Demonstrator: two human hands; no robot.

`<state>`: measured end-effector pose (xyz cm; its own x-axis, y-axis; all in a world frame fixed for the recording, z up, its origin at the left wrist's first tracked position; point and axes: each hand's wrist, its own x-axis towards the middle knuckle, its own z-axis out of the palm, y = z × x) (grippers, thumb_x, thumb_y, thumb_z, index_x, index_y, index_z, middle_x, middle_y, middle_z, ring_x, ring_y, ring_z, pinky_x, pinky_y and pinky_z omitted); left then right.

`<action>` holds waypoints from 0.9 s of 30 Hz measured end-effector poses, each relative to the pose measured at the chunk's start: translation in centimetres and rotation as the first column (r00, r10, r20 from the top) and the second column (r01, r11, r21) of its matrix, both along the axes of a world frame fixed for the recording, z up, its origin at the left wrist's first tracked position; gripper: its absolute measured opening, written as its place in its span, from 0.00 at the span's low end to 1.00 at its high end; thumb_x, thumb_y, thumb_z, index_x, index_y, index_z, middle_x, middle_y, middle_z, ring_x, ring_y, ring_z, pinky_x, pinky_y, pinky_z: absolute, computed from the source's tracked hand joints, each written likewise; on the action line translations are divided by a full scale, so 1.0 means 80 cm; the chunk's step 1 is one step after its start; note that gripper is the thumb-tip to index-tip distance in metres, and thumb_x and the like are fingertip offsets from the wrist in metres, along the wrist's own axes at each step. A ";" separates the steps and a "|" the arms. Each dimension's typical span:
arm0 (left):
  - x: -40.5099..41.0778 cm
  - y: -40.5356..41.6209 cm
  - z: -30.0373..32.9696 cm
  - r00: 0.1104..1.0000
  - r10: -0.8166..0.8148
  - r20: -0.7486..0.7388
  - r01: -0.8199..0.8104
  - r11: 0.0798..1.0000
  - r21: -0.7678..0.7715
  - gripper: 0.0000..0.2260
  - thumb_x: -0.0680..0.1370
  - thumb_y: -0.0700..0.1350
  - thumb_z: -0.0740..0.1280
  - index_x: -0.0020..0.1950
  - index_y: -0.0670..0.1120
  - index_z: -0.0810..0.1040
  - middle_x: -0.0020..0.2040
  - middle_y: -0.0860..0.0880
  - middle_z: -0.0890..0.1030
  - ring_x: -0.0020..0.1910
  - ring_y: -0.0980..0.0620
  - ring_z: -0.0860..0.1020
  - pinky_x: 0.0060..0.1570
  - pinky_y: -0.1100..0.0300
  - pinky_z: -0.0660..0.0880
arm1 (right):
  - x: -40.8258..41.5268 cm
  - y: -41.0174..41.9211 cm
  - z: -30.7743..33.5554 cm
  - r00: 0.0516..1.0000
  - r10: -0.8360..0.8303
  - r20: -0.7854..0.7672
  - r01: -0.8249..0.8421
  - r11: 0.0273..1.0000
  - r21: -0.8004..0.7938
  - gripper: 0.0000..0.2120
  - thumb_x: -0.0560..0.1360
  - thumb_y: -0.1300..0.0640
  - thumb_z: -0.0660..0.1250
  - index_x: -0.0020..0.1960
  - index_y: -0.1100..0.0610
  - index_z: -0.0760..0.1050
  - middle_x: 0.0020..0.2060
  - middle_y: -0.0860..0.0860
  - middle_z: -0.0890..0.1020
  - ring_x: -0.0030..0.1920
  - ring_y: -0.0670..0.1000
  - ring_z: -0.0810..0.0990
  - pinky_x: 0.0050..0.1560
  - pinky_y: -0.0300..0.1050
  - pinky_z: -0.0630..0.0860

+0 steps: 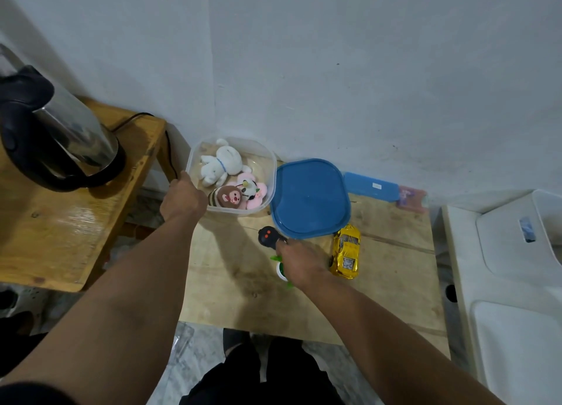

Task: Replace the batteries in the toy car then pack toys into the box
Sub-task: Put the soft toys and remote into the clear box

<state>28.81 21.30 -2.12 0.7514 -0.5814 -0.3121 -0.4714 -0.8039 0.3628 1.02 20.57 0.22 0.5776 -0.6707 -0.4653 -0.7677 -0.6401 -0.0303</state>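
Left hand [182, 202] fingers grip the clear plastic box [231, 176] rim; right hand [299, 263] fingers close on the black remote [267, 236], left of the gold toy car [346, 252]; no writing legible.

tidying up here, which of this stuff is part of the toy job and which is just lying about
Part of the job:
box with plush toys, left hand on its edge
blue lid
yellow car
black remote at the right hand
green and white toy under that hand

Lying about:
kettle
blue case by the wall
white stool
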 end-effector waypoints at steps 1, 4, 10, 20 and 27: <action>0.000 0.000 0.000 1.000 -0.004 -0.001 0.004 1.000 -0.001 0.22 0.81 0.45 0.66 0.75 0.46 0.68 0.65 0.40 0.78 0.61 0.37 0.80 0.56 0.40 0.81 | -0.001 0.002 0.001 1.000 -0.001 0.003 0.001 1.000 0.019 0.16 0.76 0.63 0.66 0.63 0.55 0.73 0.56 0.56 0.79 0.54 0.58 0.79 0.42 0.47 0.66; 0.002 0.001 0.002 1.000 -0.014 0.002 0.014 1.000 0.004 0.21 0.81 0.45 0.66 0.74 0.46 0.69 0.64 0.40 0.79 0.60 0.37 0.80 0.54 0.42 0.81 | 0.001 0.006 0.004 0.999 -0.039 -0.008 0.039 0.997 0.065 0.21 0.75 0.52 0.69 0.67 0.53 0.69 0.61 0.55 0.72 0.58 0.58 0.76 0.45 0.48 0.66; 0.002 0.003 0.006 1.000 0.004 -0.008 -0.004 1.000 -0.006 0.21 0.82 0.44 0.66 0.75 0.46 0.69 0.64 0.41 0.79 0.61 0.37 0.80 0.56 0.41 0.81 | 0.004 0.017 -0.009 0.987 -0.016 -0.159 0.028 0.997 0.078 0.31 0.72 0.54 0.73 0.71 0.54 0.65 0.66 0.59 0.67 0.59 0.60 0.75 0.53 0.51 0.72; 0.009 0.005 0.017 0.998 0.055 -0.023 -0.058 0.993 -0.101 0.13 0.84 0.46 0.65 0.68 0.47 0.77 0.57 0.42 0.83 0.54 0.40 0.82 0.49 0.45 0.80 | 0.018 -0.006 0.007 0.993 -0.007 -0.118 0.020 0.994 0.105 0.19 0.76 0.60 0.67 0.66 0.55 0.71 0.60 0.57 0.74 0.52 0.55 0.77 0.45 0.45 0.69; 0.032 -0.003 0.014 0.999 0.008 -0.041 -0.013 0.993 -0.120 0.11 0.84 0.46 0.63 0.64 0.49 0.80 0.50 0.45 0.83 0.47 0.45 0.81 0.48 0.47 0.82 | 0.105 -0.121 0.075 0.983 -0.037 0.181 0.019 0.995 0.098 0.29 0.66 0.50 0.77 0.64 0.51 0.72 0.50 0.52 0.73 0.49 0.56 0.77 0.45 0.49 0.76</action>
<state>31.40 21.06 -1.04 0.7460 -0.6084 -0.2708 -0.4459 -0.7584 0.4754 9.46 10.88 6.22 0.6403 -0.6456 -0.4163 -0.7612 -0.6058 -0.2314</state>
